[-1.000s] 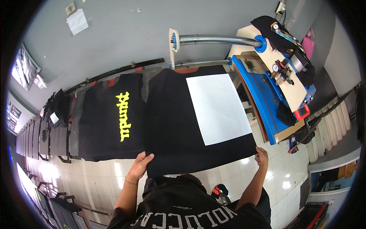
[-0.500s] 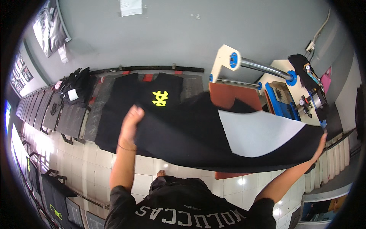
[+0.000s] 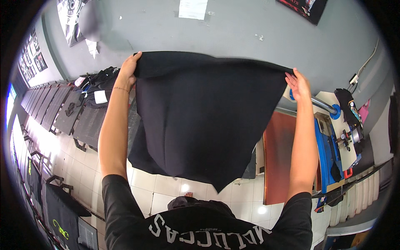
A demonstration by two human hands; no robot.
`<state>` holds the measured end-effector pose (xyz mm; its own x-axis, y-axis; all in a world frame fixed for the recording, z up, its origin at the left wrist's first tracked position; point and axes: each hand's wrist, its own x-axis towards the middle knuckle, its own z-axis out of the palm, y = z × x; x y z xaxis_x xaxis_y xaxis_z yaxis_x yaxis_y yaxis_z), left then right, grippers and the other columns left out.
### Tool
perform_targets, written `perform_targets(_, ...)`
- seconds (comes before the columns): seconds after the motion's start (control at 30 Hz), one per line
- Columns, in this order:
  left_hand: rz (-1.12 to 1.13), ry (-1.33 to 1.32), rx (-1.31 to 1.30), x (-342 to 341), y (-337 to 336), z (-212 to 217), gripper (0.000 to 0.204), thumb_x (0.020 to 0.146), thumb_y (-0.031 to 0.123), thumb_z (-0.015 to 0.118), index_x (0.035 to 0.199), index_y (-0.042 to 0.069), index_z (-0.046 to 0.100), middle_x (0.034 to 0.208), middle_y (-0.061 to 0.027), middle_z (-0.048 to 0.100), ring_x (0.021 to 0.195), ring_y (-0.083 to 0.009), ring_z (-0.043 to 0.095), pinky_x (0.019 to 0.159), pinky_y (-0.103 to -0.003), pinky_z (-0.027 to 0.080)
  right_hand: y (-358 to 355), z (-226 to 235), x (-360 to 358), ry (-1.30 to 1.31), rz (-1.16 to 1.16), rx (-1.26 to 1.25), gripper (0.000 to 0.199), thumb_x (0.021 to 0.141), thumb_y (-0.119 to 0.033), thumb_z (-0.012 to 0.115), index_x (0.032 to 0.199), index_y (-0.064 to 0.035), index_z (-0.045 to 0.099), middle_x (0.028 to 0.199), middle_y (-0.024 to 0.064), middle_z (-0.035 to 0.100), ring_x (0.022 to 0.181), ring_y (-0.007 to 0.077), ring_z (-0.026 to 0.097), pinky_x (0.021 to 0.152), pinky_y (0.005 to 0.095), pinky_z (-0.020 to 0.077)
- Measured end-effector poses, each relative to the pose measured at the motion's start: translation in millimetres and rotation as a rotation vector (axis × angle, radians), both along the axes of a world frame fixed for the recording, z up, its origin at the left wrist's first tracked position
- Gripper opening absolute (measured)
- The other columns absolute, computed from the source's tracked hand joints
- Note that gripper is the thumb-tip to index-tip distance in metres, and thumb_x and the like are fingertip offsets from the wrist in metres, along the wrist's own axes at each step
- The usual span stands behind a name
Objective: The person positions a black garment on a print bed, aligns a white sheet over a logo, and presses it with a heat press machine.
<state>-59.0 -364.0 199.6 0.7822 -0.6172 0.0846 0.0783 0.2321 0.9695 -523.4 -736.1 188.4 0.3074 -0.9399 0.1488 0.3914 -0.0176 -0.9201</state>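
A large piece of black cloth hangs spread out in the air in front of me, its upper edge stretched between my two hands. My left hand is closed on the upper left corner. At the upper right corner, my right hand pinches the edge between thumb and finger, the other fingers loosely bent. The lower edge droops to a point above the tiled floor. Behind the cloth, the dark board and the black piece with a yellow print are mostly hidden. No white sheet shows on the cloth's facing side.
At right stands a press with a reddish-brown plate, a blue part and a pressure gauge. Dark flat boards run along the left, with a heap of black clothes on them. A grey wall rises behind.
Both hands have risen, lifting the black cloth from a low, slanted sweep to hang upright. My right hand came inward from the far right. The white sheet on the cloth is out of sight.
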Motion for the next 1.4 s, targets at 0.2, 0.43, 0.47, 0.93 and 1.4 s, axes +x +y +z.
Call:
perform_targets(0.2, 0.026, -0.238, -0.099, 43.7, 18.7, 60.6, 0.032, 0.095, 0.031, 0.058, 0.111, 0.003, 0.060, 0.102, -0.0059, 0.064, 0.092, -0.0162, 0.060, 0.085, -0.031, 0.047, 27.5, 54.3, 29.6, -0.246, -0.003, -0.229, 0.012, 0.093, -0.018, 0.064, 0.097, -0.0066, 0.062, 0.098, 0.0061, 0.064, 0.096, 0.0172, 0.060, 0.087, 0.0346, 0.0489)
perform_targets(0.43, 0.233, -0.186, -0.011, -22.8, 135.4, 5.5, 0.037, 0.094, 0.031, 0.061, 0.115, 0.001, 0.059, 0.109, -0.0076, 0.065, 0.100, -0.0134, 0.061, 0.087, -0.029, 0.047, 150.9, -0.9, -38.5, -0.278, -0.022, -0.089, 0.013, 0.094, -0.017, 0.064, 0.104, -0.0096, 0.063, 0.106, 0.0022, 0.065, 0.099, 0.0151, 0.060, 0.087, 0.0335, 0.0462)
perform_targets(0.47, 0.384, -0.196, 0.071, -27.7, 150.0, -22.9, 0.041, 0.094, 0.032, 0.062, 0.118, 0.000, 0.058, 0.112, -0.0094, 0.065, 0.102, -0.0136, 0.061, 0.088, -0.028, 0.047, 166.5, -28.9, -49.1, -0.266, -0.041, -0.028, 0.013, 0.094, -0.017, 0.064, 0.105, -0.0107, 0.063, 0.106, 0.0016, 0.065, 0.097, 0.0147, 0.061, 0.085, 0.0335, 0.0476)
perform_targets(0.93, 0.056, 0.135, 0.681, -49.4, 290.0, -342.3, 0.025, 0.095, 0.024, 0.063, 0.095, -0.001, 0.068, 0.086, -0.0030, 0.068, 0.076, -0.0102, 0.061, 0.068, -0.026, 0.048, 363.2, -389.5, -94.8, 0.256, 0.010, 0.644, 0.012, 0.094, -0.020, 0.063, 0.091, -0.0116, 0.056, 0.088, 0.0013, 0.065, 0.081, 0.0111, 0.062, 0.076, 0.0303, 0.0513)
perform_targets(1.4, 0.196, 0.049, 0.665, -57.8, 309.3, -385.6, 0.029, 0.094, 0.025, 0.063, 0.077, 0.002, 0.059, 0.068, 0.0044, 0.047, 0.064, -0.0077, 0.041, 0.058, -0.028, 0.036, 385.9, -422.4, -114.1, 0.256, 0.005, 0.685, 0.013, 0.094, -0.020, 0.064, 0.090, -0.0115, 0.055, 0.086, -0.0005, 0.061, 0.076, 0.0101, 0.059, 0.072, 0.0291, 0.0528)
